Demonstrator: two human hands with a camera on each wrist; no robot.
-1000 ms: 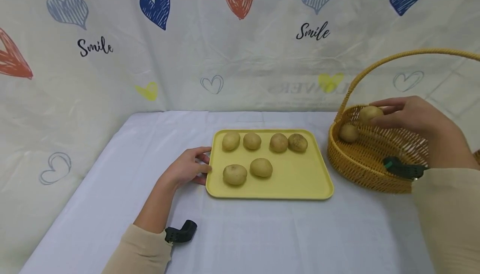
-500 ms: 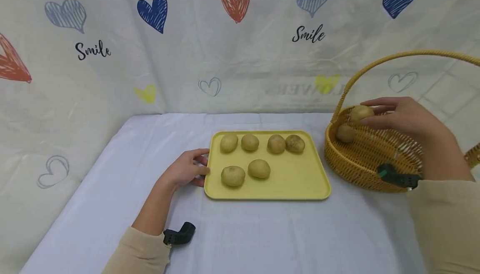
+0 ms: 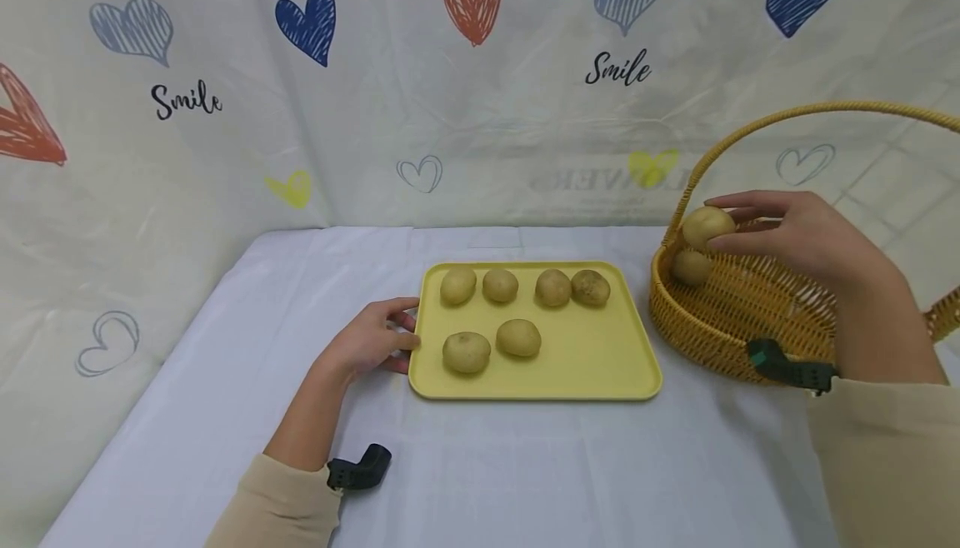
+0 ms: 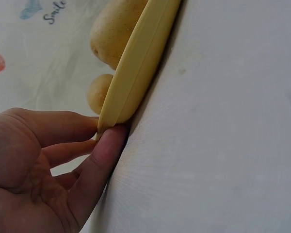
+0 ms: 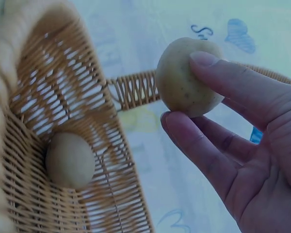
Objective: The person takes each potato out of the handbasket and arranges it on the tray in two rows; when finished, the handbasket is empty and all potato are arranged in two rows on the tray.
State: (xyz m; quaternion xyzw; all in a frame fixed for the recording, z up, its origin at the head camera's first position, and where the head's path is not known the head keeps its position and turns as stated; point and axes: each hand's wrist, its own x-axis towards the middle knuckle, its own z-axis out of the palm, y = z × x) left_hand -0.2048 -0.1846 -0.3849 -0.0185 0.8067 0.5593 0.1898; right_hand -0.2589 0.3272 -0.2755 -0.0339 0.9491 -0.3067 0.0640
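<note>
My right hand [image 3: 806, 236] pinches a pale potato [image 3: 707, 227] between thumb and fingertips, over the left end of the wicker basket [image 3: 742, 348]. The right wrist view shows this potato [image 5: 186, 77] raised above the rim, while another potato [image 5: 70, 160] lies inside the basket. On the left, my left hand [image 3: 371, 337] touches the left edge of a yellow tray [image 3: 592, 365] with thumb and fingertips. In the left wrist view its thumb [image 4: 109, 145] meets the tray's outer wall. Several potatoes rest on the tray, including one [image 3: 466, 352] at the front left and one [image 3: 518, 337] beside it.
The basket's tall arched handle [image 3: 825, 107] rises over its opening. A white cloth [image 3: 517, 465] covers the table, and a white curtain [image 3: 360, 115] printed with hearts hangs behind. A wrist camera is strapped to each forearm.
My right hand has moved left inside the basket's span with the potato, which now sits above the other potato. My left hand stays at the tray's edge. The head view has shifted slightly.
</note>
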